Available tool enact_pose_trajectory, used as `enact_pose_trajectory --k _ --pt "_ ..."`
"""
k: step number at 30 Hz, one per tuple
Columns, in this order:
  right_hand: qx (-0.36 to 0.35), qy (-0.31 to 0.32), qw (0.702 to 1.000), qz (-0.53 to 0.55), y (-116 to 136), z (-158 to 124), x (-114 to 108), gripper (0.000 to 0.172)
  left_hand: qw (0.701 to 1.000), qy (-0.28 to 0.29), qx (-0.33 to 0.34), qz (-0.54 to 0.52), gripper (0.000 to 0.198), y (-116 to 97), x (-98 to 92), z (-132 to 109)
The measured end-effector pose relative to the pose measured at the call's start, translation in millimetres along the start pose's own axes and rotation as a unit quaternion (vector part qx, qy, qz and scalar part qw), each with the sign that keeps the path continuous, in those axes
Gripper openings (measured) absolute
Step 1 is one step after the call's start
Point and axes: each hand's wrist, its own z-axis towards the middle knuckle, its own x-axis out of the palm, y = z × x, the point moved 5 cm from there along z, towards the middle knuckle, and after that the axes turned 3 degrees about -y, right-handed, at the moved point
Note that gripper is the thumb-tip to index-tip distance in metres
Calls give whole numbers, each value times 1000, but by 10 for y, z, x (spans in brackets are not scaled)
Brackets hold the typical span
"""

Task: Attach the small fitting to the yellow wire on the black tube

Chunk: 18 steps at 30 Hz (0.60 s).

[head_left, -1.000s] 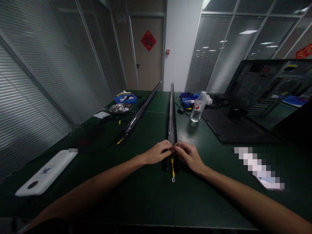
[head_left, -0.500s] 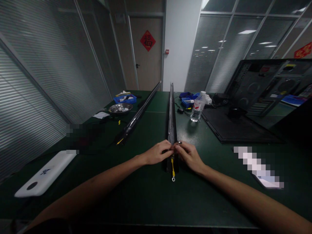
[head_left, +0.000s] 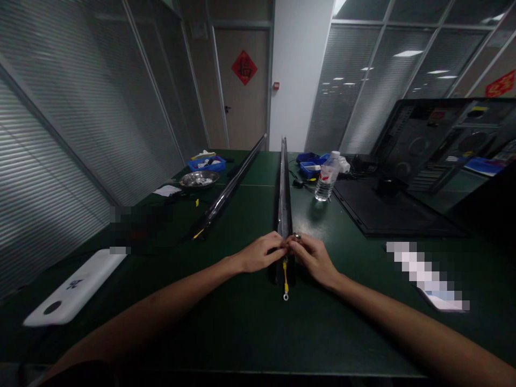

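Observation:
A long dark channel-shaped rail (head_left: 284,199) runs away from me down the middle of the green table. Over its near end my left hand (head_left: 264,251) and my right hand (head_left: 313,255) meet, fingertips closed together in a pinch. What lies between the fingertips is hidden and too small to name. A ring-like metal piece shows at my right index finger. Just below the fingers a short yellow wire (head_left: 286,277) with a ring terminal sticks out past the rail's end. Left of it lies a second dark rail (head_left: 231,188), slanted, with a yellow tip at its near end.
Left are a white case (head_left: 78,287), a metal bowl (head_left: 199,179) and a blue tray (head_left: 207,163). To the right stand a water bottle (head_left: 327,177), blue bins (head_left: 310,166), a black panel (head_left: 391,209) and an open computer case (head_left: 431,140). A blurred pale object (head_left: 427,279) lies near my right arm.
Both hands stay at the rail's near end, fingertips still together. The yellow wire's ring end has shifted very slightly left; little else differs.

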Motion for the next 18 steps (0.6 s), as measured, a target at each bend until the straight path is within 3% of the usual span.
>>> enact_pose_trajectory --k 18 --pt "-24 7 1000 -17 20 13 4 33 1000 6 -2 5 22 -4 -4 1"
